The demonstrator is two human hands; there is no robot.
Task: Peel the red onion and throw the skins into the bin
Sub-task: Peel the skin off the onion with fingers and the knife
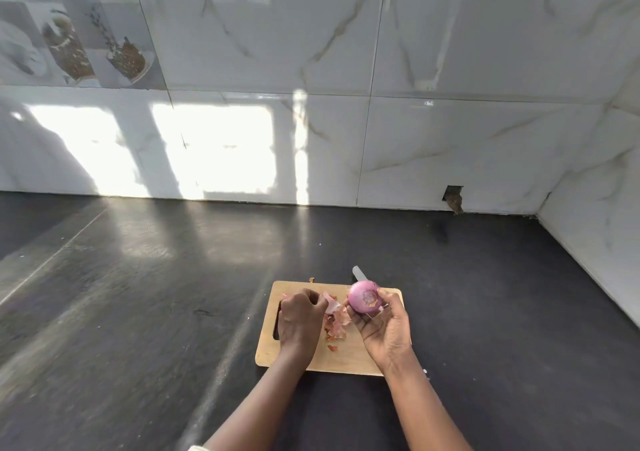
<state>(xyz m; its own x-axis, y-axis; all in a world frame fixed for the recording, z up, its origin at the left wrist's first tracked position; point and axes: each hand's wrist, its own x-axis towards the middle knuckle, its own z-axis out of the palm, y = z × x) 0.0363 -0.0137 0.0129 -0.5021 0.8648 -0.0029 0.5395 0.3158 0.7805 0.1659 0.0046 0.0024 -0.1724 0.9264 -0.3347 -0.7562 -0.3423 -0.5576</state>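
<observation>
Right hand [384, 327]: lower centre of frame, palm up, fingers curled round the red onion [365, 297], held above the right end of the wooden cutting board [346, 357]. Onion: pink, glossy, largely bare. Left hand [300, 319]: knuckles up, fingers curled on a pale piece of the skins [334, 326], which lie heaped mid-board between both hands. Knife blade [358, 272]: tip showing behind the onion; handle hidden. Board on dark tabletop [138, 294]; marbled wall tiles [450, 69] across upper frame.
</observation>
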